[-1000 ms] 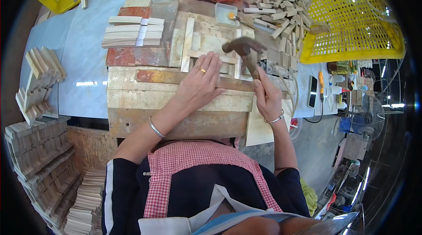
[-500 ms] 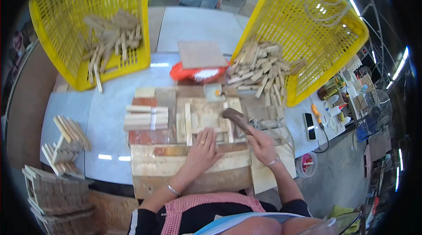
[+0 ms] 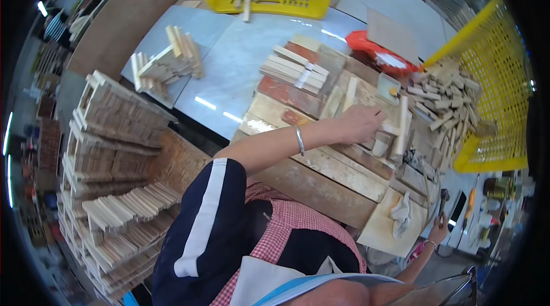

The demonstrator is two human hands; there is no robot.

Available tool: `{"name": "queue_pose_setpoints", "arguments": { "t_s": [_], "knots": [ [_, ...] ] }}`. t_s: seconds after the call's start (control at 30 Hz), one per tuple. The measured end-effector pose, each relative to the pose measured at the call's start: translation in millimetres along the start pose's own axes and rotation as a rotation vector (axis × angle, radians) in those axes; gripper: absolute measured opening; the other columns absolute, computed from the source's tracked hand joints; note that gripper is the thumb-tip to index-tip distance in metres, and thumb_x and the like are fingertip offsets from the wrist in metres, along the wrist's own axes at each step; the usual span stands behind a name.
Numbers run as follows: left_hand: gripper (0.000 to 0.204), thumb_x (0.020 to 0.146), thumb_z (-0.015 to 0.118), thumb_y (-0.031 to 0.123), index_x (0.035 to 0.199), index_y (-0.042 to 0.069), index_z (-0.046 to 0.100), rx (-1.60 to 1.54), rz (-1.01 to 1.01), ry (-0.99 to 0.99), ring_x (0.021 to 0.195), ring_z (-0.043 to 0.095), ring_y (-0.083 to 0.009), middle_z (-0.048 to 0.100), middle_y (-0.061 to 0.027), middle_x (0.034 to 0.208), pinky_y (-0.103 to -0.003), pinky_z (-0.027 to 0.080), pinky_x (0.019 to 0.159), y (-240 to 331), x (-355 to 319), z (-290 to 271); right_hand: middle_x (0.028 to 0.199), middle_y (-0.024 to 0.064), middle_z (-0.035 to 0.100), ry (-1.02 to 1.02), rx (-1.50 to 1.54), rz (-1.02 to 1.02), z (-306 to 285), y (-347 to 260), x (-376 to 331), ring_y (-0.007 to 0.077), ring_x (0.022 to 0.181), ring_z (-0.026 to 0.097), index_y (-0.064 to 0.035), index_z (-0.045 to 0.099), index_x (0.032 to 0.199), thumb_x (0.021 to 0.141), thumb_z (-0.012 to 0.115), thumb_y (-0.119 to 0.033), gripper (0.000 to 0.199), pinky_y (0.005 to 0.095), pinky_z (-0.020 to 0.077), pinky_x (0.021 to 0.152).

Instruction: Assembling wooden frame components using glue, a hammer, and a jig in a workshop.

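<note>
A small wooden frame (image 3: 401, 128) of pale bars lies on the work board at the middle of the table. My left hand (image 3: 358, 124) reaches across it from the left, fingers curled down at its crosspiece; the fingertips are partly hidden. Off to the lower right, beyond the board's edge, my right hand (image 3: 439, 230) is closed round the handle of a hammer (image 3: 444, 196), with its head pointing up. A bundle of wooden strips (image 3: 295, 71) with a white band lies left of the frame. Near the frame's far end sits a small clear dish (image 3: 389, 88).
Yellow baskets with loose wood pieces stand at the back (image 3: 275, 7) and right (image 3: 495, 157). Stacked slats (image 3: 117, 111) rise at left, with a smaller stack (image 3: 172, 62) on the table. A red bag (image 3: 366, 48) lies under a board. A crumpled cloth (image 3: 401, 214) and phone (image 3: 457, 208) lie at right.
The view has swung left. My right hand has carried the hammer from beside the frame out to the right. My left hand has gone from lying flat by the frame to curling over it.
</note>
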State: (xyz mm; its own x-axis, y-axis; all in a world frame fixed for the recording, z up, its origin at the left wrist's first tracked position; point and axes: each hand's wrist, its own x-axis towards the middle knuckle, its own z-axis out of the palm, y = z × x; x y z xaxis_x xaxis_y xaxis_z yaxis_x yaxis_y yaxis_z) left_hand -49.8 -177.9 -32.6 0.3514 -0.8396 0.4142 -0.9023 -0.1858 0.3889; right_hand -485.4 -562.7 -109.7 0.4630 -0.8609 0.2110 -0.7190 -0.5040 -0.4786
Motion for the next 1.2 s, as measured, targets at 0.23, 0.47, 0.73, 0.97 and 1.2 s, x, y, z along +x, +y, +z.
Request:
{"name": "queue_pose_setpoints", "arguments": {
  "t_s": [0.23,0.47,0.73,0.97,1.2],
  "knots": [
    [0.03,0.086,0.054,0.023,0.106,0.0,0.054,0.09,-0.178,0.047,0.104,0.05,-0.0361,0.054,-0.0183,0.101,-0.046,0.045,0.081,-34,-64,-166,0.061,-0.0042,0.041,-0.1,0.156,-0.054,25,-11,6,0.0078,0.055,0.034,-0.0131,0.061,0.124,0.082,0.064,-0.003,0.043,0.0271,0.0306,0.049],
    [0.025,0.088,0.057,0.027,0.093,0.004,0.048,0.632,-0.607,0.156,0.087,0.056,-0.0363,0.056,-0.018,0.085,-0.046,0.043,0.073,-134,-241,-340,0.105,0.0124,0.058,0.065,-0.176,-0.302,12,-24,17,0.0222,0.091,0.059,-0.012,0.059,0.125,0.091,0.058,-0.019,0.034,0.0332,0.047,0.076],
    [0.028,0.086,0.058,0.026,0.096,0.001,0.052,0.512,-0.815,-0.019,0.088,0.058,-0.0404,0.06,-0.022,0.088,-0.047,0.044,0.075,-208,-309,-340,0.117,0.0126,0.062,-0.152,0.072,-0.514,1,-268,-3,0.0211,0.107,0.058,0.0016,0.059,0.119,0.093,0.053,-0.011,0.029,0.0311,0.0437,0.093],
    [0.037,0.082,0.062,0.026,0.105,-0.001,0.055,0.348,-0.821,0.028,0.077,0.06,-0.0356,0.061,-0.0228,0.084,-0.042,0.045,0.07,-198,-308,-346,0.098,0.0111,0.066,-0.387,0.38,-0.88,106,-483,-62,0.0202,0.089,0.064,-0.0032,0.065,0.107,0.085,0.059,-0.002,0.023,0.0278,0.0486,0.08],
    [0.033,0.077,0.066,0.023,0.093,-0.003,0.054,0.322,-0.819,0.006,0.071,0.058,-0.0373,0.057,-0.0247,0.075,-0.043,0.042,0.065,-215,-306,-344,0.086,0.0109,0.056,-0.21,0.355,-1.376,194,-584,-120,0.0272,0.079,0.056,-0.0065,0.061,0.096,0.072,0.068,-0.01,0.025,0.0372,0.0456,0.068]
  ]
}}
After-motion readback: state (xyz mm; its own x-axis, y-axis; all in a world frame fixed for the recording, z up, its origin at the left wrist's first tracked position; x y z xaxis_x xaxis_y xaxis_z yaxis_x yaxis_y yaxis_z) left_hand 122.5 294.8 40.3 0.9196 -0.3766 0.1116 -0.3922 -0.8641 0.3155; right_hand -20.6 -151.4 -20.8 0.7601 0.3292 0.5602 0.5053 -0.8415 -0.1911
